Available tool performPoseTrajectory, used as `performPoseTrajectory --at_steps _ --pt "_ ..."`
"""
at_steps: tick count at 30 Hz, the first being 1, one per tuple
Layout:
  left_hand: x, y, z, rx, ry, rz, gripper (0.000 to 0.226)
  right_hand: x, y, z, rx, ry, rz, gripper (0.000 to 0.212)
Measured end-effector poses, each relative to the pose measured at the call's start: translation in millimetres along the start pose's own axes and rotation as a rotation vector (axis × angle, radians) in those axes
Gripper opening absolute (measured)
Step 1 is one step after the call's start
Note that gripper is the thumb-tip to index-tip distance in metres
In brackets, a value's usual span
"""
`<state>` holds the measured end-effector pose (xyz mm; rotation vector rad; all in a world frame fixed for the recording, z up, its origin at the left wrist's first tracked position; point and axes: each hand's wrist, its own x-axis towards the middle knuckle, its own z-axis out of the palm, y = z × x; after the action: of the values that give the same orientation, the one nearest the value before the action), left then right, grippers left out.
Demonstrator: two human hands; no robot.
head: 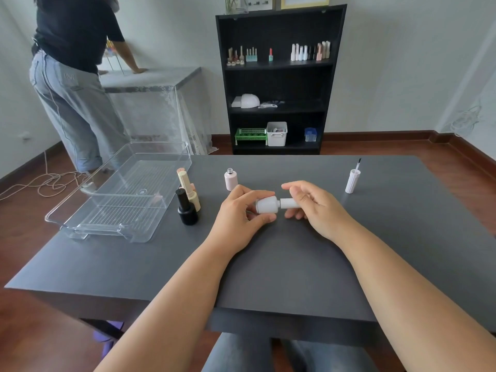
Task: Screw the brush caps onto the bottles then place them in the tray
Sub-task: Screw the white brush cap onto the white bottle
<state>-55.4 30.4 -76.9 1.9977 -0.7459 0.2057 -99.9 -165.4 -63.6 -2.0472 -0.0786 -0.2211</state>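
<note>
Above the middle of the dark table, my left hand grips a white bottle lying sideways. My right hand pinches the white cap that sits on the bottle's neck. Behind my hands stands an open pale pink bottle without a cap. Its ribbed pale brush cap stands upside down at the right, brush pointing up. A capped black bottle and a capped beige bottle stand beside the clear plastic tray at the left, which holds nothing.
The grey table ends close to my body. A black shelf unit with more bottles stands behind it. A person leans on a covered table at the back left. Cables lie on the wooden floor.
</note>
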Motion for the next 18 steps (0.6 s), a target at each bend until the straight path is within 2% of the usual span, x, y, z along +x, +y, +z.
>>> performPoseTrajectory --at_steps 3,6,10,16,18 --pt "0.7 -0.1 -0.7 -0.008 0.022 -0.017 0.042 -0.6 -2.4 -2.9 0.045 -0.028 -0.027 0.020" --pt "0.8 -0.2 -1.4 0.003 0.029 -0.026 0.042 -1.7 -2.2 -5.6 -0.007 0.010 -0.114 0.030" --pt "0.7 -0.6 -1.2 0.004 0.024 -0.024 0.042 -0.9 -2.4 -4.7 -0.058 0.055 -0.170 0.026" --pt "0.6 -0.3 -1.0 -0.018 -0.008 -0.003 0.044 0.7 -1.7 -3.1 0.016 0.101 -0.042 0.010" --pt "0.6 -0.7 -0.9 -0.023 -0.017 0.004 0.044 -0.3 -1.8 -2.9 0.014 0.096 -0.018 0.026"
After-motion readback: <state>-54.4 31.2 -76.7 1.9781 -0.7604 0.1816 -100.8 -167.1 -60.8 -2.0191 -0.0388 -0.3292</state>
